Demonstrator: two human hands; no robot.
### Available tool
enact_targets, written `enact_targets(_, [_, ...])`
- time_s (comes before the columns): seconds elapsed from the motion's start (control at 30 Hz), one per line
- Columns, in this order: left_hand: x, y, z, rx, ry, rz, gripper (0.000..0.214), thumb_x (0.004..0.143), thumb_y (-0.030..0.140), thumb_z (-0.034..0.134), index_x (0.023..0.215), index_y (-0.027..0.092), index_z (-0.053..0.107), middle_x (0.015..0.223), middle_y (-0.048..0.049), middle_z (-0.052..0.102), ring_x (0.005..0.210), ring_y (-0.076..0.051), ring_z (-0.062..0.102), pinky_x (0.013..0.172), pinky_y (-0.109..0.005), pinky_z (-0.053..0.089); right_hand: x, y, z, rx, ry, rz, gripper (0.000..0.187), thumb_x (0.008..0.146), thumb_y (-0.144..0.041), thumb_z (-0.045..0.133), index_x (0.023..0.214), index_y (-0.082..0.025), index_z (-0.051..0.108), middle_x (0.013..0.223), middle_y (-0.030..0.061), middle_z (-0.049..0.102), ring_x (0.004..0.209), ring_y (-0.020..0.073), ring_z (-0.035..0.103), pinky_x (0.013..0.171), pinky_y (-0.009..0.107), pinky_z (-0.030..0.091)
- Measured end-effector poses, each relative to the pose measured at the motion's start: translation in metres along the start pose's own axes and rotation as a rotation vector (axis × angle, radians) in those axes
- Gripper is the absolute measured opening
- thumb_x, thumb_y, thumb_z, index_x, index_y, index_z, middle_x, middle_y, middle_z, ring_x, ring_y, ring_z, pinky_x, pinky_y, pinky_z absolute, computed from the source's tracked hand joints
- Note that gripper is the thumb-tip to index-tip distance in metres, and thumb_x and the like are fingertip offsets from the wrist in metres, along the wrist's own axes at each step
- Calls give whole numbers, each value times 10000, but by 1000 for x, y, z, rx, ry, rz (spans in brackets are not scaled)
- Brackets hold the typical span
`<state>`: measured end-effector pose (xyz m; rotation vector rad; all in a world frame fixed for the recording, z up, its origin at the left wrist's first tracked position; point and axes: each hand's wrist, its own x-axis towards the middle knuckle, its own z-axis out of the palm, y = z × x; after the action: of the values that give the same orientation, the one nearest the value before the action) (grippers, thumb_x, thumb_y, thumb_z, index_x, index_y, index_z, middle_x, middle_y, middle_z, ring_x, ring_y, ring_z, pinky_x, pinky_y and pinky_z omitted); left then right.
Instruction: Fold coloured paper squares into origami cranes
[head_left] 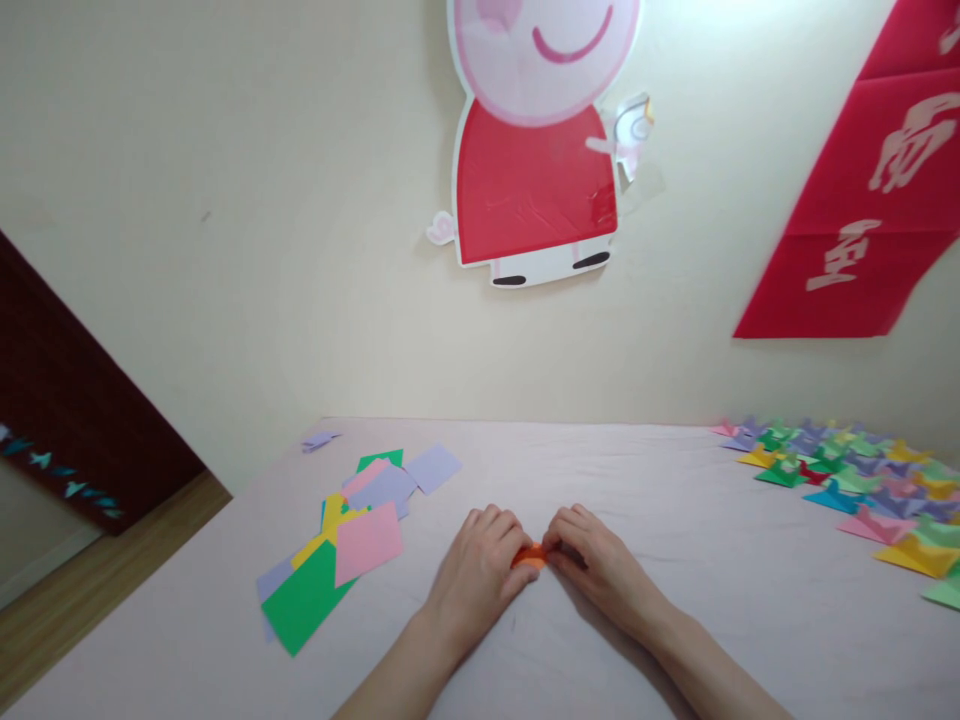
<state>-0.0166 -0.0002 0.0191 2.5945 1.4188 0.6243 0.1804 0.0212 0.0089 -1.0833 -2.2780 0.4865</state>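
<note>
A small folded piece of orange paper (531,556) lies between my two hands at the middle of the table. My left hand (484,560) is closed on its left side, the thumb at the near edge and the fingers over the far part. On the right side, the fingertips and thumb of my right hand (589,555) pinch the paper's edge. Much of the paper is hidden under the fingers, so its full folded shape cannot be made out.
Loose paper sheets, among them a green sheet (307,600) and a pink sheet (369,543), overlap at the left. Several folded paper pieces (855,480) stand in rows at the right. A small folded purple paper (321,441) lies far left. Behind the table (600,450) rises a wall.
</note>
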Motion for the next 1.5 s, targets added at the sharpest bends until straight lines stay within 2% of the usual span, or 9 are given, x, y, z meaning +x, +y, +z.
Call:
enact_targets(0.2, [0, -7, 4, -8, 27, 92, 191, 831, 320, 745, 958, 210, 656, 950, -13, 647, 926, -213, 529, 810, -352, 381, -2, 0, -6, 62, -81, -4, 123, 837, -88, 611, 831, -211, 600, 840, 14, 608, 839, 192, 537, 830, 350, 425])
enact_targets(0.4, [-1, -7, 2, 69, 25, 161, 79, 883, 276, 686, 921, 210, 664, 915, -13, 642, 905, -205, 523, 798, -347, 367, -1, 4, -6, 90, -99, -16, 86, 860, -136, 620, 838, -214, 593, 855, 17, 606, 848, 195, 529, 828, 355, 411])
enact_targets(0.57, [0, -7, 3, 58, -3, 129, 233, 809, 343, 764, 958, 210, 646, 967, -12, 633, 926, -211, 529, 808, -345, 373, 1, 3, -6, 77, -108, -21, 75, 862, -143, 615, 848, -214, 595, 848, 16, 607, 838, 195, 530, 838, 363, 406])
enact_targets(0.77, [5, -9, 5, 81, -8, 125, 159, 862, 311, 708, 920, 191, 621, 933, -13, 623, 916, -207, 530, 808, -339, 370, 1, 1, -7, 62, -104, -20, 61, 868, -166, 619, 832, -208, 593, 824, 16, 597, 812, 195, 523, 791, 347, 410])
enact_targets(0.9, [4, -9, 6, 50, -31, 119, 313, 785, 409, 773, 945, 198, 606, 978, -12, 619, 921, -212, 528, 800, -337, 376, 1, 4, -5, 67, -100, -8, 81, 856, -134, 625, 842, -207, 594, 835, 16, 597, 821, 192, 515, 786, 339, 406])
enact_targets(1.13, [6, -5, 5, 110, -25, 121, 171, 872, 317, 693, 905, 181, 597, 931, -20, 623, 883, -211, 528, 778, -342, 376, 0, 4, -6, 106, -99, -1, 84, 853, -138, 637, 865, -215, 606, 840, 7, 591, 831, 188, 523, 794, 333, 406])
enact_targets(1.23, [7, -6, 5, 92, -1, 134, 100, 902, 262, 655, 892, 178, 603, 917, -18, 631, 871, -202, 534, 771, -339, 373, 0, 5, -5, 100, -91, -8, 65, 859, -161, 647, 856, -212, 606, 834, 8, 596, 826, 188, 525, 783, 331, 408])
enact_targets(1.37, [7, -6, 5, 35, 37, 127, 80, 948, 211, 578, 877, 190, 609, 891, -7, 637, 849, -189, 540, 769, -335, 366, 1, 7, 1, 74, -46, -1, 120, 862, -103, 606, 803, -206, 596, 811, 11, 610, 814, 187, 537, 779, 327, 412])
enact_targets(1.5, [7, -5, 6, -26, 64, 88, 95, 897, 255, 663, 860, 191, 603, 889, -5, 640, 857, -193, 541, 777, -335, 366, 2, 8, 5, 64, -1, 7, 141, 870, -95, 574, 784, -206, 580, 804, 18, 610, 811, 190, 542, 754, 319, 420])
